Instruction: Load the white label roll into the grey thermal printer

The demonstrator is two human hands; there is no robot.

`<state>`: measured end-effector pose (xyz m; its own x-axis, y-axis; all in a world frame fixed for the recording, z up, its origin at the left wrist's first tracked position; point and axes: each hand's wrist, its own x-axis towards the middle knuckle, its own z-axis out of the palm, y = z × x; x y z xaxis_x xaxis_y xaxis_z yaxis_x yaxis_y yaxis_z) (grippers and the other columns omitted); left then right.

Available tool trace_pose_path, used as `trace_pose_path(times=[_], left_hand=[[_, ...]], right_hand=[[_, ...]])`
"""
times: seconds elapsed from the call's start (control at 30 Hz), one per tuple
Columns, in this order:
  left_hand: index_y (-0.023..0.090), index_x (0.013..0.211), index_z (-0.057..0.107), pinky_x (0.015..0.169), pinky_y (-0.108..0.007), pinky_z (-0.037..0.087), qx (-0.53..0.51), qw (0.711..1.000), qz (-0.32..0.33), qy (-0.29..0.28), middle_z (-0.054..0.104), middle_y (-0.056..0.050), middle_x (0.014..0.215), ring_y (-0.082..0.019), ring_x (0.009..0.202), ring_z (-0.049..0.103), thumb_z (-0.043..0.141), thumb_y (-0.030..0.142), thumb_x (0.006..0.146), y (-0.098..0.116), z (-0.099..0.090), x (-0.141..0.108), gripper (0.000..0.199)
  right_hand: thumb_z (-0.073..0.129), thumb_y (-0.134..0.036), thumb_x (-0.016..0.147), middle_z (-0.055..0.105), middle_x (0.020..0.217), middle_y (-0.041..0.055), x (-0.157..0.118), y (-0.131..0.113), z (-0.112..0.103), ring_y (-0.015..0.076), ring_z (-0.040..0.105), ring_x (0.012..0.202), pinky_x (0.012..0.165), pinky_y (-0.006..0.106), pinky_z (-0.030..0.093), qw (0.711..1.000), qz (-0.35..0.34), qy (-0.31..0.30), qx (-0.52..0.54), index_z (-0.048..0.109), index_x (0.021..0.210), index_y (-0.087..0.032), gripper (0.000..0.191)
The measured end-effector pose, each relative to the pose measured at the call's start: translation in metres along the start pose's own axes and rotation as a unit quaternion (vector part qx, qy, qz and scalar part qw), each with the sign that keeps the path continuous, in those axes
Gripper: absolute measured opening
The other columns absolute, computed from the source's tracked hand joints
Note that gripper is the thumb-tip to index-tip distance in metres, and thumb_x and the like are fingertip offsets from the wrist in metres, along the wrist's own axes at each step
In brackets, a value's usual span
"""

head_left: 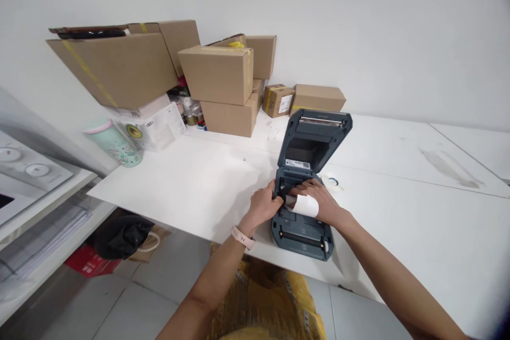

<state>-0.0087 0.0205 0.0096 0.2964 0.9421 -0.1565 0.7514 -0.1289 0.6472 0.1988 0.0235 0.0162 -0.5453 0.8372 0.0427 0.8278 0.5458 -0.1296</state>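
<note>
A dark grey label printer stands on the white table with its lid raised, showing a roller near the front edge. A white paper roll is in its open compartment, with a curved strip standing up from it. My right hand reaches into the compartment from the right, its fingers closed around the roll and partly hidden by the paper. At the printer's left wall, my left hand is closed on the edge, the thumb side at the compartment; some of its fingertips are hidden.
Cardboard boxes are stacked along the wall, beside a white box and a mint tumbler. Behind the printer's right side lies a small ring-shaped item. A shelf stands left; the table's front edge is near my body.
</note>
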Motion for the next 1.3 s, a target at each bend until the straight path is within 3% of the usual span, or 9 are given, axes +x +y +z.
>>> trace_pose_path(times=[0.13, 0.37, 0.63, 0.97, 1.13, 1.23, 1.3], left_hand=[[0.023, 0.154, 0.046, 0.091, -0.039, 0.052, 0.001, 1.000, 0.000, 0.002, 0.078, -0.009, 0.109, -0.033, 0.107, 0.071, 0.050, 0.029, 0.088, -0.001, 0.001, 0.001, 0.066], [0.020, 0.155, 0.045, 0.089, -0.039, 0.052, -0.001, 1.000, -0.005, 0.002, 0.078, -0.010, 0.108, -0.033, 0.106, 0.071, 0.050, 0.028, 0.087, -0.002, 0.002, 0.002, 0.068], [0.022, 0.154, 0.046, 0.088, -0.037, 0.052, -0.014, 1.000, -0.013, 0.008, 0.078, -0.008, 0.105, -0.031, 0.100, 0.072, 0.050, 0.026, 0.087, 0.001, 0.001, -0.001, 0.067], [0.025, 0.152, 0.047, 0.089, -0.036, 0.053, -0.041, 0.999, -0.016, 0.014, 0.078, -0.006, 0.112, -0.030, 0.103, 0.072, 0.052, 0.032, 0.089, 0.004, 0.003, -0.004, 0.064], [0.026, 0.151, 0.048, 0.091, -0.037, 0.053, -0.041, 0.999, -0.019, 0.018, 0.077, -0.006, 0.117, -0.031, 0.106, 0.072, 0.052, 0.030, 0.088, 0.005, 0.002, -0.004, 0.064], [0.026, 0.151, 0.048, 0.089, -0.036, 0.053, -0.046, 0.999, -0.018, 0.016, 0.078, -0.006, 0.113, -0.030, 0.103, 0.072, 0.052, 0.030, 0.088, 0.005, 0.003, -0.004, 0.063], [0.026, 0.151, 0.048, 0.088, -0.036, 0.053, -0.049, 0.999, -0.017, 0.016, 0.078, -0.006, 0.110, -0.030, 0.101, 0.072, 0.051, 0.030, 0.088, 0.004, 0.003, -0.004, 0.063]], right_hand=[[0.059, -0.033, 0.095, 0.075, 0.096, 0.0061, -0.002, -0.004, 0.001, 0.0220, 0.067, 0.087, 0.086, 0.035, 0.037, 1.000, 0.007, 0.026, -0.001, 0.070, 0.101, -0.020, 0.018], [0.059, -0.032, 0.096, 0.077, 0.091, 0.0046, -0.003, -0.004, -0.001, 0.0211, 0.069, 0.082, 0.081, 0.034, 0.039, 0.999, 0.002, 0.049, 0.009, 0.070, 0.091, -0.020, 0.017], [0.057, -0.044, 0.099, 0.080, 0.099, 0.0067, -0.013, -0.009, 0.005, 0.0257, 0.073, 0.096, 0.104, 0.043, 0.040, 0.998, 0.002, 0.062, -0.020, 0.074, 0.101, -0.023, 0.027], [0.044, -0.050, 0.105, 0.078, 0.077, 0.0060, -0.022, -0.021, 0.014, 0.0229, 0.073, 0.076, 0.111, 0.048, 0.038, 0.992, 0.046, 0.094, -0.068, 0.070, 0.092, -0.022, 0.040], [0.048, -0.057, 0.102, 0.081, 0.099, 0.0069, -0.037, -0.030, 0.018, 0.0249, 0.074, 0.094, 0.118, 0.051, 0.033, 0.990, 0.024, 0.121, -0.060, 0.073, 0.092, -0.023, 0.043], [0.050, -0.055, 0.102, 0.079, 0.117, 0.0085, -0.046, -0.039, 0.021, 0.0285, 0.072, 0.106, 0.119, 0.056, 0.032, 0.986, 0.026, 0.151, -0.061, 0.077, 0.100, -0.025, 0.041], [0.049, -0.052, 0.103, 0.079, 0.119, 0.0092, -0.051, -0.046, 0.023, 0.0295, 0.071, 0.106, 0.117, 0.057, 0.033, 0.981, 0.034, 0.174, -0.072, 0.077, 0.103, -0.024, 0.039]])
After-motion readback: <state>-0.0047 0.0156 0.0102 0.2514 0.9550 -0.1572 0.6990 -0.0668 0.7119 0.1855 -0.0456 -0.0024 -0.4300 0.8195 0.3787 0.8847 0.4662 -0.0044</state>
